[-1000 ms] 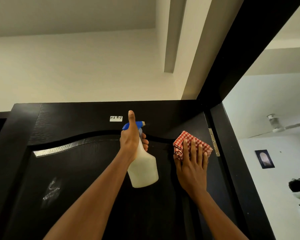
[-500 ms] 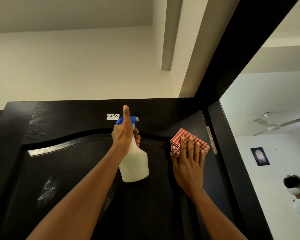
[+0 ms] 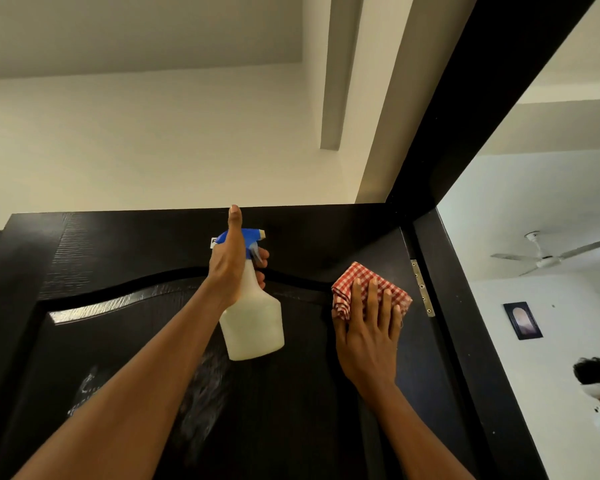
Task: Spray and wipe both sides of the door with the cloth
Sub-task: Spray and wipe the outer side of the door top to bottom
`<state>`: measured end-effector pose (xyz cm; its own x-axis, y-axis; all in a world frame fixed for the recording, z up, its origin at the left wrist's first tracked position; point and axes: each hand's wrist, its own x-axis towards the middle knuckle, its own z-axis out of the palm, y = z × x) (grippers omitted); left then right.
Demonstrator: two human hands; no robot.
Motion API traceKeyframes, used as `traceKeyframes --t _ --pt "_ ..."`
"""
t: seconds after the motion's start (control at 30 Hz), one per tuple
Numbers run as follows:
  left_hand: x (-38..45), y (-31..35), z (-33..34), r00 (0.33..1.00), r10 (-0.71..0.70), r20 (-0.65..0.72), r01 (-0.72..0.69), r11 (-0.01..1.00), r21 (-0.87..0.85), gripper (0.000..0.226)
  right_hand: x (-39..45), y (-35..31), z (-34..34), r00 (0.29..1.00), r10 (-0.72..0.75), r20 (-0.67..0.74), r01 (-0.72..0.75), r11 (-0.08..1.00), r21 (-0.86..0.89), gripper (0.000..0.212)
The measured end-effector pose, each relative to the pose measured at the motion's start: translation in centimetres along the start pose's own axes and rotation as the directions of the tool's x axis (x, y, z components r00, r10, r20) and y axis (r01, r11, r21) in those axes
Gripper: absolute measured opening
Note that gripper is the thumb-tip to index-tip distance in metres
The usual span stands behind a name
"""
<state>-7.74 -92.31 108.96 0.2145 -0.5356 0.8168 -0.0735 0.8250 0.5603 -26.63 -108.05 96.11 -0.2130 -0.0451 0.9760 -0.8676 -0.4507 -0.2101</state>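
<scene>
Left hand [image 3: 234, 268] gripping spray bottle [image 3: 252, 317], shifted left along dark door [image 3: 309, 393]; right hand [image 3: 368, 337] flat, still pressing checked cloth [image 3: 368, 284]. Likely wiping upper panel next.

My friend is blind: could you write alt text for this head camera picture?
Two bare hands work high on a dark door: the left hand grips a white spray bottle with a blue nozzle, while the right hand presses a red checked cloth flat near the hinge.

I see bare door [image 3: 309, 410] panel between spray bottle [image 3: 253, 320] and cloth [image 3: 368, 285]; the hinge [image 3: 421, 289] and frame [image 3: 465, 341] crowd the cloth's right side.
</scene>
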Motion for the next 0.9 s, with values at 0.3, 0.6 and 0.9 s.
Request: traceKeyframes --t 0.3,0.6,0.9 --pt "-0.5 1.6 0.9 0.994 -0.043 0.102 0.035 0.996 0.077 0.083 -0.3 -0.3 -0.2 0.999 0.021 0.03 -0.022 1.0 0.009 0.072" --pt "-0.5 1.3 -0.8 0.996 -0.015 0.089 0.005 0.994 0.107 0.081 3.0 -1.1 -1.4 0.993 0.114 -0.009 -0.113 0.993 0.03 0.072" --pt "-0.7 1.8 -4.8 0.999 0.047 0.008 -0.048 0.981 0.186 0.075 15.1 -7.1 -1.6 0.978 0.018 0.206 -0.016 1.0 -0.011 0.081"
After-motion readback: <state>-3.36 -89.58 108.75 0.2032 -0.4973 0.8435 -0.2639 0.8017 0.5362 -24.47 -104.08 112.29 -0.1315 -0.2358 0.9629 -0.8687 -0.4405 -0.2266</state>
